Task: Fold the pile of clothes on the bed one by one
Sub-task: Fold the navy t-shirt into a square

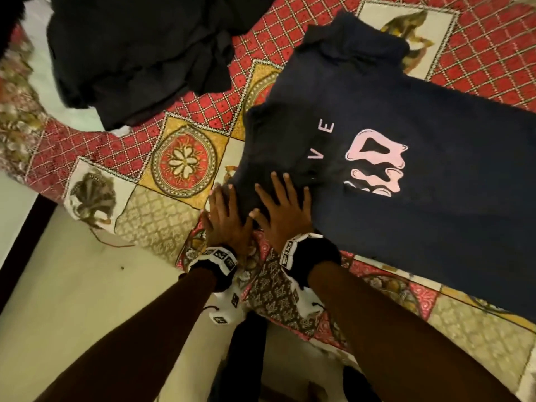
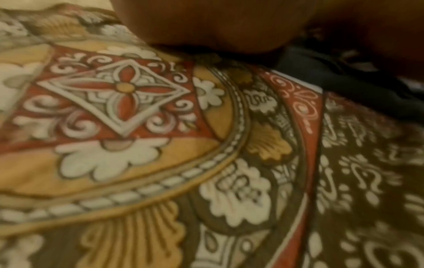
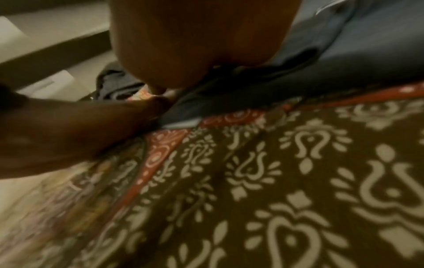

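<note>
I see a dark blue shirt (image 1: 406,117) lying spread out on the bed (image 1: 179,161), which has a cover with red, yellow and brown patterns. I will use the shirt as my marker for where things are. The shirt has a pink shape (image 1: 377,163) printed on it and some white letters (image 1: 326,140) beside the pink shape. My left hand (image 1: 226,216) lies flat at the near corner of the shirt, with its fingers spread out straight; part of it is on the shirt and part is on the bed cover just beside the shirt. My right hand (image 1: 281,210) lies flat on the shirt too, right next to my left hand, with its fingers spread wide and pressing down on the cloth. Neither hand is grabbing anything; both are flat and released. In the left wrist view I see the heel of my left hand (image 2: 218,27) resting on the cover, with a dark edge of the shirt (image 2: 344,81) just beside it. In the right wrist view my right hand (image 3: 201,45) sits on the shirt (image 3: 355,59) near its edge, and the picture is blurry. A heap of black clothes (image 1: 139,53) lies on the bed, apart from the shirt, on the far left side of it.
</note>
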